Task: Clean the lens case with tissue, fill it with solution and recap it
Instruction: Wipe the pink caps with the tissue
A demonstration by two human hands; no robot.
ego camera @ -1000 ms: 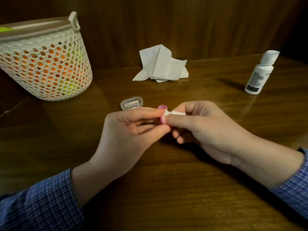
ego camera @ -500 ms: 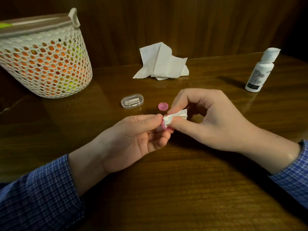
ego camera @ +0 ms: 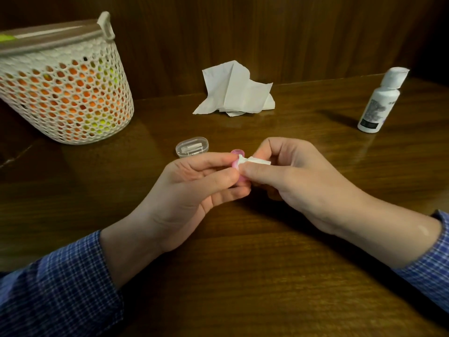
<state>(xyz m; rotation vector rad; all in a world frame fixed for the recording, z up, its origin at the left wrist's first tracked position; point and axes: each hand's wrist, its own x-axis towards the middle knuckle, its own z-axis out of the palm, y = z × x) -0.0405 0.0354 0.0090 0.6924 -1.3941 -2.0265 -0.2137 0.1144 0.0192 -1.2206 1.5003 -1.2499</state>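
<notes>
My left hand pinches a small pink lens case between thumb and fingers over the middle of the wooden table. Most of the case is hidden by my fingers. My right hand holds a twisted bit of white tissue, its tip pressed into the case. A pink cap lies on the table just behind my fingers, partly hidden. The white solution bottle stands upright at the far right with its cap on.
A crumpled white tissue lies at the back against the wooden wall. A clear oval plastic box sits behind my left hand. A white mesh basket with orange and yellow contents stands at the far left.
Both hands have turned against each other around the case while the tissue stays in it. My right fingers have closed down over the tissue again, and the pink cap is half hidden now.
</notes>
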